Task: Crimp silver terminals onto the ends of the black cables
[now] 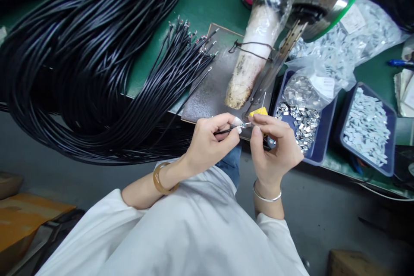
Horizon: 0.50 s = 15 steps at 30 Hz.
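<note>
My left hand [213, 140] pinches a black cable [224, 131] between thumb and fingers, close to the cable's tip. A small shiny metal piece [247, 125] sits at that tip, between my two hands. The fingertips of my right hand [274, 144] close on the metal piece's far end, partly hiding it. Just behind the right fingers is a yellow object [258, 113] with a thin wire rising from it. Left of the hands, a bundle of black cables [174, 69] lies with its stripped ends on a dark board [202, 101].
A stained white tube [249, 60] and a metal bar [274, 67] slant down over the board. On the right stand a blue tray [325, 133] of shiny metal pieces and a second tray [391, 138] of pale pieces. Plastic bags [371, 30] lie behind them.
</note>
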Motion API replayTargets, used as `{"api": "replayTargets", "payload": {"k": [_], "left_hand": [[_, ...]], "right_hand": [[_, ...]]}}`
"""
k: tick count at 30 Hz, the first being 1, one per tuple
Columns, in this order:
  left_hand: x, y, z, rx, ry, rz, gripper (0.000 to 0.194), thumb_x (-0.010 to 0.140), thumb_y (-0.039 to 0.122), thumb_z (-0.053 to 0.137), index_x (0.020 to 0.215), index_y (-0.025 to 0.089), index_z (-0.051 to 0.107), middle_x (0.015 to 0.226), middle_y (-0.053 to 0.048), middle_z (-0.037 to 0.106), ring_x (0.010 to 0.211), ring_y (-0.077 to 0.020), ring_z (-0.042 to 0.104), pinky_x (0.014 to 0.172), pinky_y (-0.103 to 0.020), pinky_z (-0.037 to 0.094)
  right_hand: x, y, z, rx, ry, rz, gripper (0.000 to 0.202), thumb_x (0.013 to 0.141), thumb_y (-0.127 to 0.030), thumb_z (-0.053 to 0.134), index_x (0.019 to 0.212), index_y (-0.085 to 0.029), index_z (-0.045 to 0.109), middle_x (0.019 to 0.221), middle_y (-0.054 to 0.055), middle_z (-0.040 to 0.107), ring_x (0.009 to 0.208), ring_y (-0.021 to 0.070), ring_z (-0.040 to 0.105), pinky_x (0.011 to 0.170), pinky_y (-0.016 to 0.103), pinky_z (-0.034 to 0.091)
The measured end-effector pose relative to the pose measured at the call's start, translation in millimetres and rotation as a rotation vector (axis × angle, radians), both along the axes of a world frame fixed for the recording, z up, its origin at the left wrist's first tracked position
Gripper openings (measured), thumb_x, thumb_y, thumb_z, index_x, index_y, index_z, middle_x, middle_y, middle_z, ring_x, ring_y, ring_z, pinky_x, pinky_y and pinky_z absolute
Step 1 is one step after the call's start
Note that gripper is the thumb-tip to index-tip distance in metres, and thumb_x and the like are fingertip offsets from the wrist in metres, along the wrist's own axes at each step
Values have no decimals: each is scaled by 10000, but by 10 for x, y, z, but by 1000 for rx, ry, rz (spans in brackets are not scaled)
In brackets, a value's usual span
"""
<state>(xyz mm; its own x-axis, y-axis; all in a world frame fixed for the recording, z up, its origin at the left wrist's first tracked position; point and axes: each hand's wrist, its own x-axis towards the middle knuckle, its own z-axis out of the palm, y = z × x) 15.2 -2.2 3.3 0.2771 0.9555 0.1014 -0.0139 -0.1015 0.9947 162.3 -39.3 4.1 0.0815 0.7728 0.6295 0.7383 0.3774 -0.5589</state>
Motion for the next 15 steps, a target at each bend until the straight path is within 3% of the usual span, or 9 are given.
{"api": "replayTargets", "payload": {"k": [8, 12, 15], "left_hand": [[-39, -60, -11, 58, 1, -38, 59, 832, 139, 609, 802, 128, 659, 527, 96, 333, 466, -36, 265, 434, -152, 252], [-92, -91, -47, 109, 16, -22, 59, 841, 160, 657, 888, 135, 683, 624, 41, 552, 522, -51, 428, 488, -152, 359], [-147, -81, -45, 79, 0, -67, 104, 880, 217, 658, 829, 133, 692, 661, -3, 643, 559, -72, 524, 537, -171, 425]], "right_hand": [[-48, -36, 38, -80, 78, 30, 136, 892, -118, 667, 951, -233, 626, 893, -15, 739, 843, 126, 727, 752, 269, 617], [-73, -44, 32, -94, 202, 20, 96, 905, -143, 659, 908, -225, 611, 864, -12, 720, 828, 141, 736, 720, 287, 615], [-69, -45, 14, -106, 283, 45, 89, 918, -149, 642, 908, -223, 592, 852, -13, 702, 847, 165, 756, 748, 327, 634]]}}
